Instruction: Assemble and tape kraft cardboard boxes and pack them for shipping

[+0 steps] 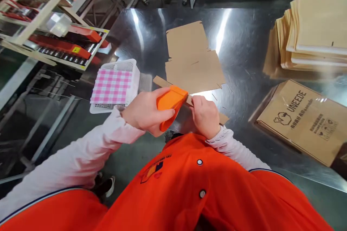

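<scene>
Currently, the left hand (pixel 143 112) is clamped around an orange wedge-shaped handheld object (pixel 170 99), with the fingers on its faces and its dark-edged end directed toward the right-hand fingers. The right hand (pixel 206 115) is curled shut, its thumb and index finger gripping a narrow cardboard strip (pixel 162 82) that runs diagonally behind the orange object and past both hands; whether it joins other board cannot be determined. Beyond the fingertips, a flat die-cut carton blank (pixel 191 57) lies on the stainless-steel table (pixel 241 43). Just left of the left-hand fingers stands a white perforated plastic basket (pixel 134 79) holding a pink-and-white checked sheet (pixel 111 86). Well to the right of the right-hand fingers lies a printed UNEEDE carton (pixel 303 119); farther beyond the fingers rests a stack of cardboard sheets (pixel 320 25).
</scene>
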### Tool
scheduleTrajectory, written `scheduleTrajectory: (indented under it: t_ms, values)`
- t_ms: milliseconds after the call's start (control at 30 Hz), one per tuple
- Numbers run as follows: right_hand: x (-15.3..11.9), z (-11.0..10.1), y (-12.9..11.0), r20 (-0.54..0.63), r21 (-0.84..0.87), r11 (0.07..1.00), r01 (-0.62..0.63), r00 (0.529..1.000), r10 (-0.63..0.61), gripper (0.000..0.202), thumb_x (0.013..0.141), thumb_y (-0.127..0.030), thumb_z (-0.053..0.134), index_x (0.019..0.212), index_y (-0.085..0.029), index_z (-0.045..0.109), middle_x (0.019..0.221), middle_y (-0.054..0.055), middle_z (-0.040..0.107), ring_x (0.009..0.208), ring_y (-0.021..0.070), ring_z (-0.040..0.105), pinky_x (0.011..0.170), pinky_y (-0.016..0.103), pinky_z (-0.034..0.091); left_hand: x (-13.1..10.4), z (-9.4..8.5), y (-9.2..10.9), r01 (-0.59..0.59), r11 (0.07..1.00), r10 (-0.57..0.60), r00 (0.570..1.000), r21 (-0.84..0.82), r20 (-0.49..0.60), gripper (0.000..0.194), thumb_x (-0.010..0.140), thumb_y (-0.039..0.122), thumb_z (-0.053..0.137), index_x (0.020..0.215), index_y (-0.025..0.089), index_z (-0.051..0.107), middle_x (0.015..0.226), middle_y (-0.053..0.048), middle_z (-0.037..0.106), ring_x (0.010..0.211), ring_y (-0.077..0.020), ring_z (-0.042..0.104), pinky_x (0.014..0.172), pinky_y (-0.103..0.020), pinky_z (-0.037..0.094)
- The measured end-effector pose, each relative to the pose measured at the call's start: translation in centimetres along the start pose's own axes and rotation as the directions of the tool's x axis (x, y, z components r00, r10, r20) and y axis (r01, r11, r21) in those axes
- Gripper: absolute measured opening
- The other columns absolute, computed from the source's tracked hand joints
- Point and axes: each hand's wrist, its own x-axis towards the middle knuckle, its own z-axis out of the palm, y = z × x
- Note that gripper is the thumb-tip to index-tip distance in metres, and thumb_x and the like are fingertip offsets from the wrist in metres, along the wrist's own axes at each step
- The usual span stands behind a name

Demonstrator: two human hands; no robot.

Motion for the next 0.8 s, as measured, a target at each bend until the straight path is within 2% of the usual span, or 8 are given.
scheduleTrajectory:
  t_ms: [100,167,233,300,367,600,700,800]
  values:
    - [0.3,-0.5,0.3,-0.004,-0.055,0.998,0.031,0.999,-0.031,0.049,0.107,-0.017,0.045,0.155,-0.014,0.051,0.115,0.016,0.068,0.089,0.0242,0.064,0.078,0.037,0.046,-1.0,4.4,-2.8,-0.098,0.990,0.083,0.986,-0.100,-0.145,0.084,0.075,0.050,0.069,0.153,0.019,0.060,0.117,-0.007,0.080,0.097,-0.0290,0.079,0.083,-0.033,0.065]
    - [0.9,-0.8,0.9,0.014,-0.105,0.993,0.055,0.998,-0.054,0.059,0.106,-0.015,0.042,0.165,-0.016,0.042,0.118,0.016,0.067,0.088,0.0236,0.064,0.077,0.037,0.046,-0.6,8.2,-4.6,-0.192,0.969,0.135,0.938,-0.157,-0.319,0.090,0.072,0.044,0.070,0.155,0.013,0.056,0.121,-0.011,0.080,0.090,-0.0262,0.079,0.084,-0.032,0.064]
    - [1.9,-1.4,1.5,0.060,-0.152,0.985,0.076,0.996,-0.068,0.062,0.106,-0.017,0.040,0.168,-0.020,0.038,0.121,0.017,0.065,0.087,0.0236,0.065,0.076,0.037,0.046,0.6,11.8,-5.7,-0.243,0.953,0.155,0.902,-0.178,-0.403,0.095,0.068,0.039,0.072,0.157,0.010,0.053,0.118,-0.013,0.081,0.080,-0.0238,0.078,0.077,-0.031,0.064]
    - [3.2,-2.1,2.3,0.117,-0.183,0.980,0.083,0.991,-0.062,0.063,0.107,-0.021,0.042,0.170,-0.024,0.038,0.123,0.016,0.064,0.087,0.0237,0.067,0.076,0.037,0.047,2.2,14.1,-5.8,-0.252,0.950,0.150,0.885,-0.184,-0.442,0.099,0.067,0.037,0.074,0.159,0.011,0.050,0.115,-0.013,0.081,0.078,-0.0236,0.078,0.074,-0.031,0.064]
    - [4.4,-2.7,3.2,0.167,-0.197,0.977,0.078,0.985,-0.045,0.064,0.105,-0.024,0.046,0.169,-0.027,0.039,0.125,0.016,0.063,0.086,0.0236,0.068,0.075,0.035,0.047,3.6,14.8,-5.1,-0.265,0.946,0.156,0.878,-0.189,-0.452,0.100,0.068,0.037,0.075,0.161,0.013,0.047,0.117,-0.012,0.081,0.083,-0.0248,0.079,0.078,-0.032,0.065]
    - [6.7,-3.3,6.3,0.189,-0.129,0.991,0.048,0.982,-0.023,0.073,0.096,-0.025,0.056,0.168,-0.029,0.043,0.129,0.012,0.063,0.092,0.0254,0.070,0.082,0.034,0.051,5.5,15.0,-2.9,-0.246,0.949,0.158,0.913,-0.198,-0.377,0.094,0.078,0.039,0.073,0.164,0.012,0.046,0.133,-0.015,0.076,0.098,-0.0280,0.080,0.093,-0.034,0.064]
    - [7.6,-3.3,8.4,0.178,-0.103,0.994,0.039,0.984,-0.020,0.076,0.091,-0.024,0.059,0.166,-0.024,0.047,0.133,0.014,0.063,0.104,0.0292,0.070,0.090,0.036,0.053,6.5,16.5,-2.7,-0.133,0.978,0.111,0.984,-0.160,-0.140,0.095,0.080,0.036,0.074,0.166,0.011,0.042,0.125,-0.015,0.079,0.106,-0.0319,0.079,0.096,-0.037,0.062]
    - [9.7,-3.5,11.0,0.201,0.015,0.997,0.077,0.977,-0.079,0.079,0.086,-0.027,0.066,0.162,-0.019,0.049,0.134,0.014,0.065,0.110,0.0305,0.068,0.095,0.037,0.054,7.9,17.1,-2.2,-0.060,0.996,0.065,0.995,-0.063,0.082,0.092,0.085,0.037,0.071,0.168,0.013,0.040,0.117,-0.014,0.081,0.107,-0.0342,0.078,0.092,-0.038,0.061]
